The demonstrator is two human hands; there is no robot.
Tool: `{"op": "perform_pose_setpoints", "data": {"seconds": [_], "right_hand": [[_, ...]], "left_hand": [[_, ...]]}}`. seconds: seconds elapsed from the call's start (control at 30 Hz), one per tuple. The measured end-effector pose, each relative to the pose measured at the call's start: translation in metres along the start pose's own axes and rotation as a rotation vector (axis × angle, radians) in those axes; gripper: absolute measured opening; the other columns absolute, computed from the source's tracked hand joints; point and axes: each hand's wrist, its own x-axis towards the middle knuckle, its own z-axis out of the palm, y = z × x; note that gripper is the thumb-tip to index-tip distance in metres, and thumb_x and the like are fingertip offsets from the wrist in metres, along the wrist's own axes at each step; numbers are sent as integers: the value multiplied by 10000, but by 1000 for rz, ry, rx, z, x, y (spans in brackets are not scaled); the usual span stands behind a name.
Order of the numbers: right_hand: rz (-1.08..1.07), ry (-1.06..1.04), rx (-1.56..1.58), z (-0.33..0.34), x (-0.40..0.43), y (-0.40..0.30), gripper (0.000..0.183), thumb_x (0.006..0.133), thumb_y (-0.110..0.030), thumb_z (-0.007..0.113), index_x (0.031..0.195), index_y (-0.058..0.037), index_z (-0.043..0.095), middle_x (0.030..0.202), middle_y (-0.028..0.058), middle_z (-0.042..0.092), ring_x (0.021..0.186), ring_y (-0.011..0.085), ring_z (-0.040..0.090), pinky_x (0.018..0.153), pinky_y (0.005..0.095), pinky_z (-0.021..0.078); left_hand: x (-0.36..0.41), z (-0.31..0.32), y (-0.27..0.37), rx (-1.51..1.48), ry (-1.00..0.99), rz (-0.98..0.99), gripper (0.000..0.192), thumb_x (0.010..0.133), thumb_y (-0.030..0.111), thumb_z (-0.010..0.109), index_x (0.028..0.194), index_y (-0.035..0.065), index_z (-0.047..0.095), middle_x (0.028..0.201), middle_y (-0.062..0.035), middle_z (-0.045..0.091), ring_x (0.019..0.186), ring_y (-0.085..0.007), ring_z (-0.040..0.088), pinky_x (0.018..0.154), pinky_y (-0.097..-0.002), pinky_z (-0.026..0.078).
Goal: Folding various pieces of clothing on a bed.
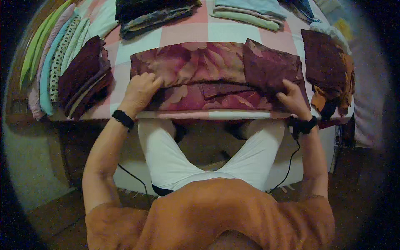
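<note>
A maroon floral cloth [203, 65] lies folded in a wide strip across the near edge of a bed or table covered with a pink-and-white checked cloth [237, 34]. My left hand [142, 90] has its fingers curled at the left end of the strip and seems to pinch the fabric. At the right end, my right hand [292, 95] rests on the dark maroon part, thumb and forefinger a little apart. A lower layer of the same floral cloth shows between my hands, below the upper fold. Fingertips of my left hand are partly hidden.
Dark maroon folded cloths [82, 78] stand at left beside a row of coloured folded cloths [47, 75]. Brown and orange cloths [325, 68] are stacked at right. Black-and-grey [156, 18] and pale [247, 15] folded piles lie farther back. Black cables [292, 165] hang from my wrist bands.
</note>
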Motion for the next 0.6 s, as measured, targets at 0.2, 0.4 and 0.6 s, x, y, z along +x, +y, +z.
{"op": "perform_pose_setpoints", "data": {"seconds": [0.2,0.4,0.6], "right_hand": [[33,50,-49,6,-18,-2,203,750,-66,619,941,-3,600,860,43,599,790,116,541,702,273,462],[-25,314,-198,20,-6,-7,272,744,-231,670,812,13,572,708,100,579,682,136,538,630,294,441],[-301,383,-336,15,-7,-3,229,689,-150,675,780,14,543,910,179,587,866,250,583,749,322,461]], "left_hand": [[-8,7,5,21,156,-27,213,742,126,525,950,157,561,759,-29,496,753,-203,522,605,-337,420],[-18,-11,2,-36,-106,-147,244,755,78,502,975,154,576,801,-78,504,801,-266,527,618,-375,423],[54,-53,36,-343,95,-35,281,717,95,608,996,80,573,965,-129,552,883,-329,539,716,-412,460]]}}
